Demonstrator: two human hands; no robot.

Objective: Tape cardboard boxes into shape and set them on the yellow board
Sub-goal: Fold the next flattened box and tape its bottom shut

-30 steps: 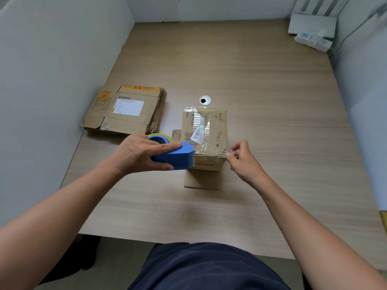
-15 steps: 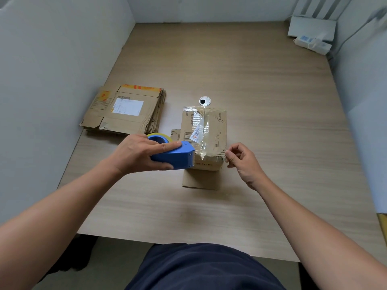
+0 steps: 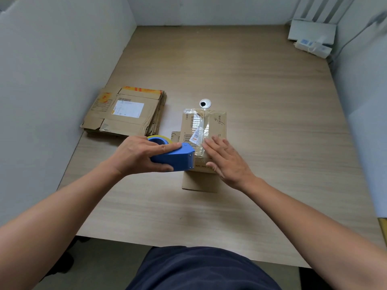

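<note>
Fingers (image 3: 217, 144) of right hand (image 3: 228, 162) straight, pressed flat on clear tape (image 3: 201, 122) atop cardboard box (image 3: 216, 124), mid-table. Left hand (image 3: 144, 155) wraps blue tape dispenser (image 3: 174, 159), nose at box's near edge. Step: smoothing seam. Next, probably: sever tape, carry box to yellow board.
</note>
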